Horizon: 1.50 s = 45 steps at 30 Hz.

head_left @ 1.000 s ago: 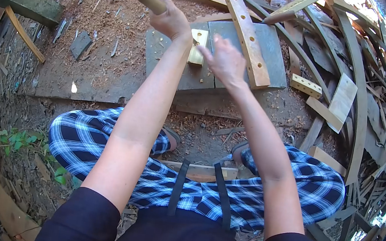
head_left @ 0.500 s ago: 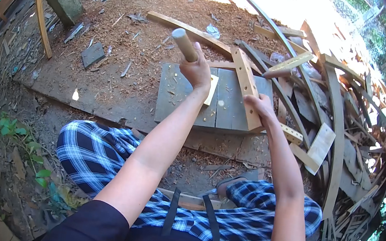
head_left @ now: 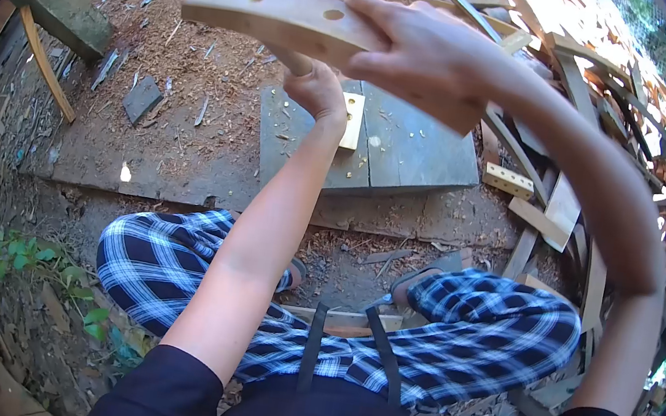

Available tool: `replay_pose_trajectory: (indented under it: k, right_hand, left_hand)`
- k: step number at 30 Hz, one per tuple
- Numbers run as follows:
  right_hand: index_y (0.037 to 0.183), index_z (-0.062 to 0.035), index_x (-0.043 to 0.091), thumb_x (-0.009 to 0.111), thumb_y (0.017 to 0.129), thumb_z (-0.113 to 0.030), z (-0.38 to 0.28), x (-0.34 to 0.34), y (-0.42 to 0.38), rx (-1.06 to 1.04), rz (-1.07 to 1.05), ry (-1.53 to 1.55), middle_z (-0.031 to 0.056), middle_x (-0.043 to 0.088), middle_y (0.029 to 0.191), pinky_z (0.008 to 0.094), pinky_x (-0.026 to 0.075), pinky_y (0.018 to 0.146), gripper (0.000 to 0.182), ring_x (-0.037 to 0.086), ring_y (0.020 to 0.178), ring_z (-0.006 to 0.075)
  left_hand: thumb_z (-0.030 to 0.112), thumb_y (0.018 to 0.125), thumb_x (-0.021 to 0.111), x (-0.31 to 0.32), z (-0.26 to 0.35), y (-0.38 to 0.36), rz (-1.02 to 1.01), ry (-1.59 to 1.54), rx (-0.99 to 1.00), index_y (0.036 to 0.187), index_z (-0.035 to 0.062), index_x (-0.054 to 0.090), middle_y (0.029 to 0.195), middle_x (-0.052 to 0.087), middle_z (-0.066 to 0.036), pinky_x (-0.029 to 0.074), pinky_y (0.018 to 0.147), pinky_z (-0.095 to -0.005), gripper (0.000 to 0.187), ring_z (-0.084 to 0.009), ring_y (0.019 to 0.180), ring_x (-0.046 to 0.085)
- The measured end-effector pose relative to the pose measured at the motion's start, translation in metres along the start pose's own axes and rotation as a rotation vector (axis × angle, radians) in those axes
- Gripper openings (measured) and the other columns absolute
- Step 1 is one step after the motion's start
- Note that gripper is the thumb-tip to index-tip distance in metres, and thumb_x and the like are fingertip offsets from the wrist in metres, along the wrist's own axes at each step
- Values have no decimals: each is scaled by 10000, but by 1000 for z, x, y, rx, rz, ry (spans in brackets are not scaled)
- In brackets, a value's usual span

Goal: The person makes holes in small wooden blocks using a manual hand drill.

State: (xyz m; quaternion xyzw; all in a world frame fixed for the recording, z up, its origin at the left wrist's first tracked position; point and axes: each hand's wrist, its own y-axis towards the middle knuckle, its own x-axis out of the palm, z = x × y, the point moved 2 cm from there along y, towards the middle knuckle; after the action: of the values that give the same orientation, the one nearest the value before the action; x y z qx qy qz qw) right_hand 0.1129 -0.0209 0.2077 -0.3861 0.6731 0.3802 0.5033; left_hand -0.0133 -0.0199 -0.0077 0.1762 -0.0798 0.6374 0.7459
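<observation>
My left hand (head_left: 314,89) is wrapped round a thick, round wooden handle (head_left: 288,58), whose upper end is hidden behind the raised wood. Right beside that hand a small pale wooden block with holes (head_left: 352,123) lies on a wide grey wooden block (head_left: 425,157). High above the handle, my right hand (head_left: 423,50) grips a long wooden bar with holes (head_left: 267,11) by one end. The bar points left, roughly level, and overlaps the handle in this view. Whatever is at the handle's lower end is hidden by my left hand.
Scrap boards and strips (head_left: 576,80) are heaped on the right. Another block with holes (head_left: 509,180) and a short flat board (head_left: 538,221) lie right of the grey block. A post (head_left: 59,4) stands upper left. Wood chips cover the ground.
My right hand has lifted the wooden bar off the grey block and swung it up and left over the handle. My left hand keeps its grip and has shifted slightly left in view.
</observation>
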Motion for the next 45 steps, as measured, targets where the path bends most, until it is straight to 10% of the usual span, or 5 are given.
replay_pose_trajectory:
  k: [5, 14, 25, 32, 45]
  right_hand:
    - [1034, -5, 665, 581, 782, -425, -18, -21, 3, 44, 93, 224, 181, 683, 750, 353, 564, 575, 498, 673, 613, 241]
    - [1359, -154, 493, 616, 790, -411, 7, 5, -14, -56, -39, -170, 167, 703, 829, 402, 572, 698, 636, 699, 729, 309]
    - [1471, -147, 326, 602, 847, -546, 141, 168, -118, 797, -190, 90, 281, 651, 1071, 506, 482, 913, 790, 629, 1027, 435]
    - [1479, 38, 189, 771, 674, -588, 94, 226, -62, 141, 222, 8, 261, 318, 1448, 459, 317, 1116, 1174, 354, 1344, 427]
    - [1476, -20, 201, 851, 585, -469, 72, 258, -34, 274, 50, 469, 226, 314, 1439, 427, 389, 1077, 1191, 418, 1301, 407]
  left_hand:
    - [208, 936, 634, -2, 2, -2, -45, 93, 6, 708, -20, 543, 635, 602, -81, 428, 556, -360, 336, -180, 571, 555]
    - [158, 923, 623, 11, 25, -10, -52, -351, -155, 801, -41, 611, 648, 612, -72, 458, 563, -354, 233, -167, 623, 613]
    - [223, 922, 662, 3, -1, 6, -169, 25, -96, 715, 8, 552, 592, 558, -37, 407, 506, -317, 318, -144, 518, 527]
    - [215, 930, 645, 4, 1, 8, -196, -52, -126, 665, 87, 441, 488, 427, 14, 254, 316, -249, 359, -69, 356, 391]
    - [130, 926, 607, 34, -33, 53, -410, 73, -747, 873, 104, 387, 529, 340, 41, 174, 358, -244, 227, -45, 377, 269]
